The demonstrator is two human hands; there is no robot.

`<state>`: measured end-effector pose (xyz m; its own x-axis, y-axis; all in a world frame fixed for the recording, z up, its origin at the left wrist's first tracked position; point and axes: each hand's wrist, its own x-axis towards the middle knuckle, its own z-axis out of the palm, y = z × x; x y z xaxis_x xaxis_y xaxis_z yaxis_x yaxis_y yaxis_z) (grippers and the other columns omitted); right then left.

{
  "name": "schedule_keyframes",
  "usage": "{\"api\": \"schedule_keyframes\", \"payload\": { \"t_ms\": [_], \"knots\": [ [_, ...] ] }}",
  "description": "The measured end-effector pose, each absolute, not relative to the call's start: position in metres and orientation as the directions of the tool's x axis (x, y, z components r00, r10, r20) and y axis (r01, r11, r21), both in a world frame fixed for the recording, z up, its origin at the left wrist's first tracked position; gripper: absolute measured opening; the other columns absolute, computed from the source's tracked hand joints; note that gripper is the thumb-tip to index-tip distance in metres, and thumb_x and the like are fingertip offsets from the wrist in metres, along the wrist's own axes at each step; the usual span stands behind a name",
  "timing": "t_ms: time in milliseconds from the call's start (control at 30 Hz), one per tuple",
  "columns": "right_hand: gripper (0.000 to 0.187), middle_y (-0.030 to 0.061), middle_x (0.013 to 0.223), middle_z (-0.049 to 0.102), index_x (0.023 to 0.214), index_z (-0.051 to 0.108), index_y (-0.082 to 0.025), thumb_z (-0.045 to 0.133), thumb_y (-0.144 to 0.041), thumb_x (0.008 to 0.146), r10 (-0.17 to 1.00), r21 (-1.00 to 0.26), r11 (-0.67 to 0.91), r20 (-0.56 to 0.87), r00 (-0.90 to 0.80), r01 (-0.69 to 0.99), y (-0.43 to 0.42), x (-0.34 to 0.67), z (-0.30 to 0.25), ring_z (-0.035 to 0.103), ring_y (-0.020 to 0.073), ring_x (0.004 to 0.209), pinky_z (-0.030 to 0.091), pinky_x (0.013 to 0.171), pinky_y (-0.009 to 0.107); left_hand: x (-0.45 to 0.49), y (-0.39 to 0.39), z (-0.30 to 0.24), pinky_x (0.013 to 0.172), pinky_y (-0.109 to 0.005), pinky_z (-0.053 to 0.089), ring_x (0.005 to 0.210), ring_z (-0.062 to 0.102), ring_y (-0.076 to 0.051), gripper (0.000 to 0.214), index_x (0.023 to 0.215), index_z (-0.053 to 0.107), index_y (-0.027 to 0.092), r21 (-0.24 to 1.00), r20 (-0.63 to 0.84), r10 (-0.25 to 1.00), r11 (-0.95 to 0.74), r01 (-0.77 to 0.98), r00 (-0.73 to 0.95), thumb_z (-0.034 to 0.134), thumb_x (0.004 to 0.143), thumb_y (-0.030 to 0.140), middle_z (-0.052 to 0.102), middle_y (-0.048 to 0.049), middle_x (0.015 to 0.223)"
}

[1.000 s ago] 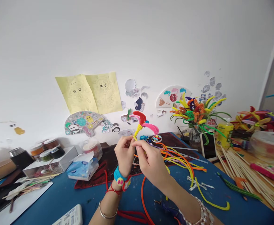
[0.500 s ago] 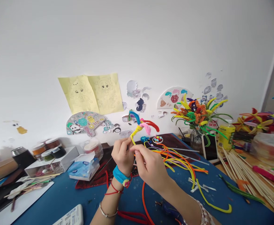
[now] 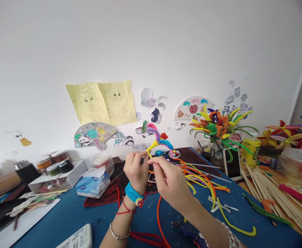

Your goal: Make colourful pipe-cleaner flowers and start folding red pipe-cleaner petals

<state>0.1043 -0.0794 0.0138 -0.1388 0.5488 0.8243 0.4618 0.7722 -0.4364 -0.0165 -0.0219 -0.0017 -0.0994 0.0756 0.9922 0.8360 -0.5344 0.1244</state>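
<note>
A pipe-cleaner flower (image 3: 153, 145) tilts up to the right above my hands, its pink, purple, blue and red petals spreading from a neck wound with yellow. My left hand (image 3: 136, 174) is closed around the lower end of it, and the stem inside the fingers is hidden. Thumb and forefinger of my right hand (image 3: 172, 184) pinch the yellow pipe cleaner (image 3: 149, 155) just below the wound neck. Both hands are close together over the table. Behind them lie loose orange, yellow and purple pipe cleaners (image 3: 199, 179).
On the right stand a vase of pipe-cleaner flowers (image 3: 215, 127), a yellow bottle (image 3: 250, 151) and wooden sticks (image 3: 277, 196). Metal clips (image 3: 227, 207) lie nearer. A tissue pack (image 3: 92, 183), paint jars (image 3: 53, 170) and a black flask (image 3: 25, 174) are at left.
The flower has turned in my fingers: blue petals went from the left side to the right, and pink and purple now point up left. My right hand shifted slightly.
</note>
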Motion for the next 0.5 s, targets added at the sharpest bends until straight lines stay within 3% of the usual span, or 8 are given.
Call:
{"api": "schedule_keyframes", "payload": {
  "t_ms": [167, 300, 500],
  "knots": [
    [0.025, 0.0039, 0.086, 0.068, 0.099, 0.060, -0.019, 0.038, -0.013, 0.090, 0.541, -0.450, 0.787, 0.833, -0.119, 0.423, -0.082, 0.106, 0.018, 0.063, 0.0161, 0.076, 0.042, 0.061, 0.023, -0.019, -0.019, -0.011, 0.063, -0.030, 0.040, 0.069, 0.053, -0.018, 0.012, 0.075, 0.063, 0.020, -0.114, 0.992, -0.002, -0.414, 0.903, 0.125, 0.058, 0.078, 0.009, 0.062, -0.0051, 0.070],
    [0.023, 0.0043, 0.086, 0.066, 0.098, 0.060, -0.019, 0.038, -0.016, 0.091, 0.536, -0.487, 0.792, 0.843, -0.036, 0.368, -0.087, 0.111, 0.023, 0.062, 0.0159, 0.076, 0.044, 0.065, 0.024, -0.024, -0.015, -0.019, 0.065, -0.033, 0.042, 0.074, 0.059, -0.020, 0.018, 0.087, 0.066, 0.021, -0.297, 0.955, -0.138, -0.368, 0.881, 0.264, 0.062, 0.075, 0.008, 0.069, -0.0058, 0.078],
    [0.022, 0.0034, 0.084, 0.063, 0.100, 0.058, -0.022, 0.037, -0.022, 0.094, 0.619, -0.603, 0.758, 0.785, 0.018, 0.249, -0.081, 0.117, 0.025, 0.059, 0.0158, 0.079, 0.047, 0.070, 0.027, -0.026, -0.014, -0.022, 0.064, -0.033, 0.042, 0.073, 0.059, -0.019, 0.024, 0.094, 0.068, 0.023, -0.445, 0.894, -0.209, -0.318, 0.837, 0.396, 0.065, 0.075, 0.008, 0.072, -0.0048, 0.084]
  ]
}}
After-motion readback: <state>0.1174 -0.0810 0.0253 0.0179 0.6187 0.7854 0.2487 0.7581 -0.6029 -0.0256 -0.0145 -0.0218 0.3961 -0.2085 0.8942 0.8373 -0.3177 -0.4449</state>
